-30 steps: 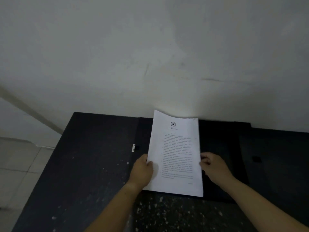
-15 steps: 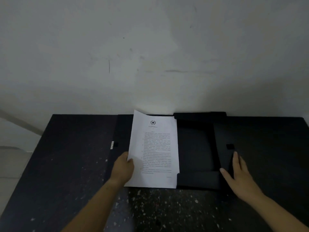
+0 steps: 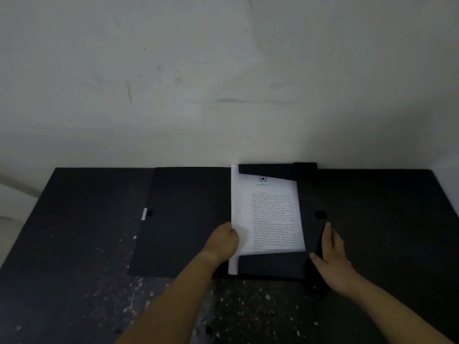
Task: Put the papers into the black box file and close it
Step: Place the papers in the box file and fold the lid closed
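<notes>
A stack of white printed papers (image 3: 270,214) lies in the tray of the open black box file (image 3: 308,264), with its top and bottom edges tucked under the file's black flaps. The stack's left edge sticks out past the flaps. My left hand (image 3: 223,240) grips the papers at their lower left edge. My right hand (image 3: 332,256) rests flat with fingers spread on the file's right flap, holding nothing. The file's lid (image 3: 186,219) lies open flat to the left.
The file sits on a dark table (image 3: 74,269) speckled with white paint, pushed against a pale wall (image 3: 223,83). A small white clasp (image 3: 144,214) is on the lid's left edge. The table's left edge drops to a light floor.
The papers moved right, from over the lid into the file's tray and under its flaps. My left hand moved with them. My right hand stays on the right flap.
</notes>
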